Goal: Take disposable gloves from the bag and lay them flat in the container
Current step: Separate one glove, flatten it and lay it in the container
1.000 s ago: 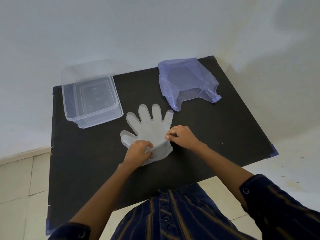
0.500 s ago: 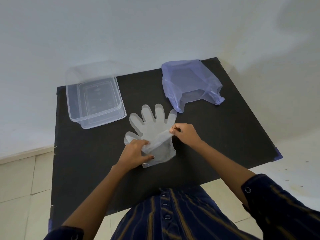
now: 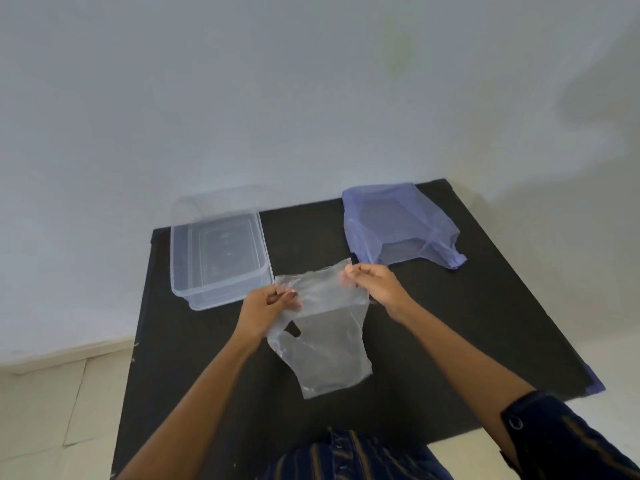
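A clear disposable glove [image 3: 322,341] hangs in the air above the black table [image 3: 485,323], held by its upper edge. My left hand [image 3: 268,306] pinches its left corner and my right hand [image 3: 375,285] pinches its right corner. The glove's fingers are hidden in the hanging, crumpled plastic. A clear rectangular container [image 3: 218,258] stands at the table's back left, with nothing visible inside. The pale purple plastic bag [image 3: 398,226] lies at the back right, its opening facing me.
A white wall runs behind the table. Pale floor tiles [image 3: 52,410] show to the left and below the table's front edge. My striped dark shirt [image 3: 346,459] fills the bottom of the view.
The glove lay flat on the table with its fingers spread; both hands have lifted it off the surface and it now hangs crumpled between them. The view has tilted upward.
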